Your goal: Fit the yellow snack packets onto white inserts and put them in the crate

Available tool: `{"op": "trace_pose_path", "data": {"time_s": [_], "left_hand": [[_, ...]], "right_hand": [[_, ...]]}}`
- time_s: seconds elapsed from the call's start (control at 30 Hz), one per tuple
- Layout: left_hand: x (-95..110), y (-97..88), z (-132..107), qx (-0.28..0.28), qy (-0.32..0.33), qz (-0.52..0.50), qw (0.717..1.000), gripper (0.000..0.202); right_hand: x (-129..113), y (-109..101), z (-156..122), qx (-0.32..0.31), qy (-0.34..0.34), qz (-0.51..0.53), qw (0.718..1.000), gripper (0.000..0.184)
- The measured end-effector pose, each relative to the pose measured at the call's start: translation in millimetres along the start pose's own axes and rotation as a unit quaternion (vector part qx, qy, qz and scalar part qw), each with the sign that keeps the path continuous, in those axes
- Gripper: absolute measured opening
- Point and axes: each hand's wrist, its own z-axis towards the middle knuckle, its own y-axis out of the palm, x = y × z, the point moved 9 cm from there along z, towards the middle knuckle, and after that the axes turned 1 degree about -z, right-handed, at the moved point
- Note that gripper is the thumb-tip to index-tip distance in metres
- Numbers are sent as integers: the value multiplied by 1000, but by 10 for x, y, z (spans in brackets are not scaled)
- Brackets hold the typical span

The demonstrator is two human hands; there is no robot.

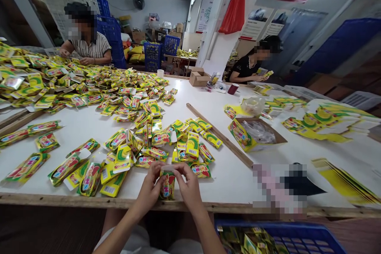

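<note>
A small yellow-green packet [167, 184] with a white tab at its top is upright at the table's near edge. My left hand [149, 188] pinches its left side and top corner. My right hand [188, 184] pinches its right side and top. Just beyond my hands lies a loose heap of similar packets [154, 143] on the white table [238, 174].
A huge packet pile [59, 83] fills the far left. A wooden strip [218, 134] lies diagonally at centre; an open box [256, 133] sits right of it. Flat yellow cartons [345, 182] are at right. A blue crate [279, 238] is below. Two people sit across.
</note>
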Motion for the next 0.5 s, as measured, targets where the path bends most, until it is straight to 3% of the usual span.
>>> {"op": "trace_pose_path", "data": {"time_s": [0.07,0.2,0.5], "left_hand": [[-8,-15,-34,7,-5,3,1000,29],[62,13,-59,-33,-10,28,999,16],[79,-51,21,30,-74,3,997,18]], "right_hand": [[-28,10,-18,7,-7,15,1000,13],[-166,79,-104,-34,-48,-2,998,13],[-137,90,-35,7,-18,-43,999,5]]}}
